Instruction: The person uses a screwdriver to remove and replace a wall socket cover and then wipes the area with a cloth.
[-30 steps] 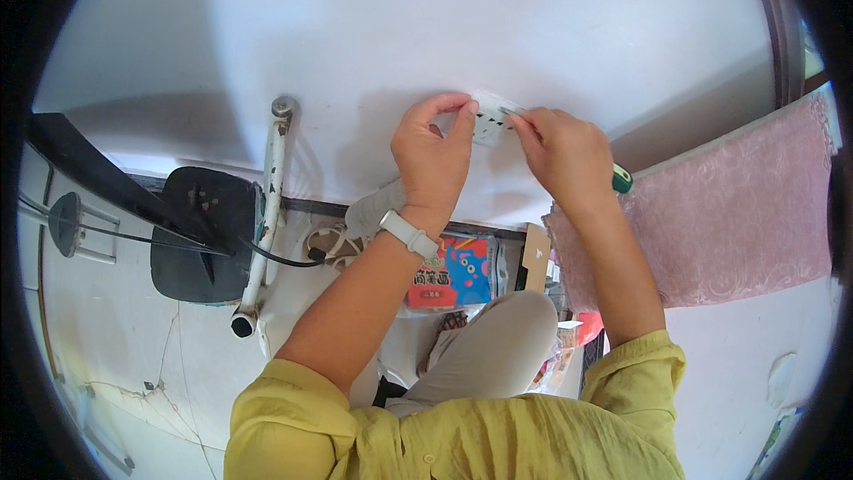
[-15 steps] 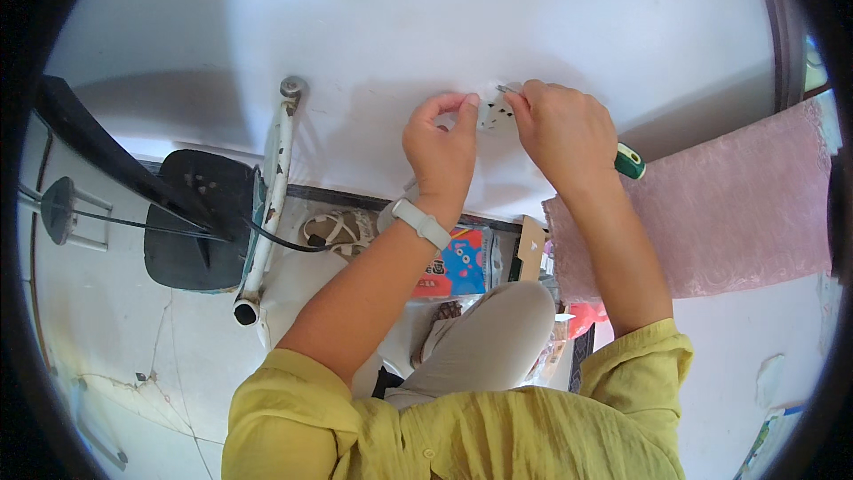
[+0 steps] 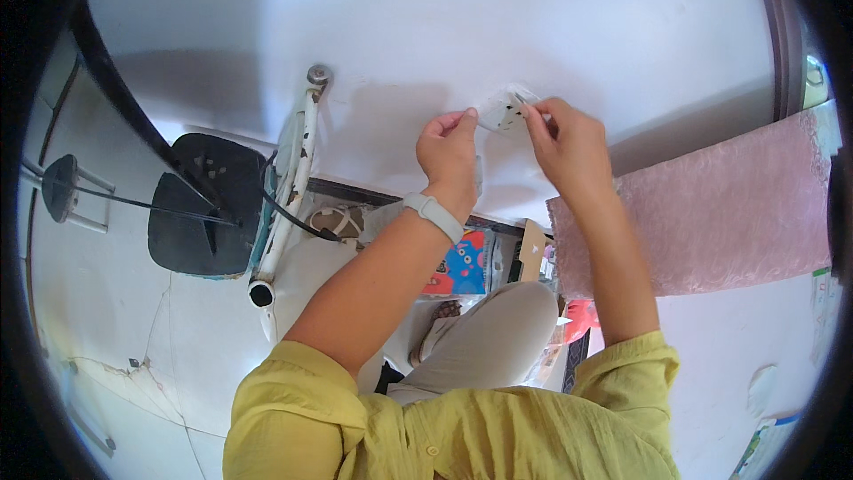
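A white wall socket (image 3: 508, 121) with dark slots sits low on the pale wall between my two hands. My left hand (image 3: 449, 153) is closed, thumb and forefinger pinched at the left edge of the socket plate. A light grey band circles that wrist. My right hand (image 3: 573, 144) is closed at the socket's right side, thumb and fingertips together. Something thin and greyish shows at its fingertips, too small to name. The screwdriver's green handle does not show now.
A white metal frame (image 3: 305, 147) with chipped paint stands left, beside a black board-like piece (image 3: 204, 244) and a black cable (image 3: 298, 220). Sandals (image 3: 336, 220) and a colourful package (image 3: 468, 265) lie below the wall. A pink cloth (image 3: 702, 204) hangs at right.
My right hand has turned, and the green screwdriver handle behind it has gone from sight. Both hands stay at the socket. The view has shifted slightly, moving the frame rightward.
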### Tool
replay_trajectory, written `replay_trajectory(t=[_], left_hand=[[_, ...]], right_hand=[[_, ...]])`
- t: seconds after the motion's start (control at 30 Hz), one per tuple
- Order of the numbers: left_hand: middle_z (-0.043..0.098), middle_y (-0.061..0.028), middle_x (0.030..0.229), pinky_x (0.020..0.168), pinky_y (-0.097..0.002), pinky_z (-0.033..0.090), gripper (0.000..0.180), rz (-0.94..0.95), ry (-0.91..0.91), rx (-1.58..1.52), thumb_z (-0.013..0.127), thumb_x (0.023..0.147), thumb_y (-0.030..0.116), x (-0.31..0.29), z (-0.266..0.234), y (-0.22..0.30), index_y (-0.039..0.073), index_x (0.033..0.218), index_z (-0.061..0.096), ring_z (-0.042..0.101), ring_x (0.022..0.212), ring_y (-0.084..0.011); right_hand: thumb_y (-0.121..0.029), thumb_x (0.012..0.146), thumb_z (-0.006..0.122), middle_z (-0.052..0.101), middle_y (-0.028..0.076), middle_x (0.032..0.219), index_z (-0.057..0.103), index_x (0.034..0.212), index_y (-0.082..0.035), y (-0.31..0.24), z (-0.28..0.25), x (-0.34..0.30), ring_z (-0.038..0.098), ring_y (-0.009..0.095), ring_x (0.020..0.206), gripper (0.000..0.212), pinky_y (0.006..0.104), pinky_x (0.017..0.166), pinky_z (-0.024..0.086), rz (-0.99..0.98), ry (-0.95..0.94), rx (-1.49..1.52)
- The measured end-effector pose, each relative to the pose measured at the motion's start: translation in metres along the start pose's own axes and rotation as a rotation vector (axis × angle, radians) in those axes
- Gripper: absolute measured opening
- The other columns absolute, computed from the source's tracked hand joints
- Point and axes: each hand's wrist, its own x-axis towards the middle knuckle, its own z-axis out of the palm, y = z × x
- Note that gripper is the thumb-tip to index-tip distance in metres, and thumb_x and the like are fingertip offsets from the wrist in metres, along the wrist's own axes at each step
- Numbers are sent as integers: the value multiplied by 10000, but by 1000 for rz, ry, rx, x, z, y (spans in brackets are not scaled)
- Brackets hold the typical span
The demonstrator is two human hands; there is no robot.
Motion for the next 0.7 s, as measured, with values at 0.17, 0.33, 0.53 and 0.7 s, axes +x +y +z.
replay_trajectory(t=[0.17, 0.33, 0.53, 0.7], left_hand=[[588, -45, 816, 628, -246, 420, 195, -65, 11, -51, 667, 788, 150, -4, -2, 5, -4, 887, 600, 525, 713, -115], [598, -54, 832, 640, -269, 417, 202, -98, 24, -63, 666, 786, 153, 0, -3, -1, -6, 892, 601, 524, 730, -126], [607, -62, 838, 655, -280, 416, 206, -217, -8, -146, 671, 776, 150, 2, -5, 1, 3, 905, 605, 532, 752, -137], [613, -59, 851, 660, -282, 413, 214, -214, -22, -160, 671, 774, 158, -1, -2, 3, 3, 906, 605, 538, 764, -137]], right_hand=[[-194, 907, 485, 508, 53, 546, 594, 874, 3, -3, 25, -23, 514, 116, 442, 228, 267, 392, 427, 503, -277, 936], [-222, 940, 436, 464, 19, 501, 558, 841, 9, -10, 29, -7, 433, 88, 362, 280, 227, 334, 347, 422, -249, 915], [-229, 933, 458, 475, 9, 493, 583, 829, -17, -2, 52, -5, 421, 84, 360, 267, 232, 345, 339, 497, -234, 973], [-174, 855, 546, 549, 189, 637, 591, 751, -11, -3, 63, -9, 536, 346, 535, 199, 411, 520, 416, 63, 160, 393]])
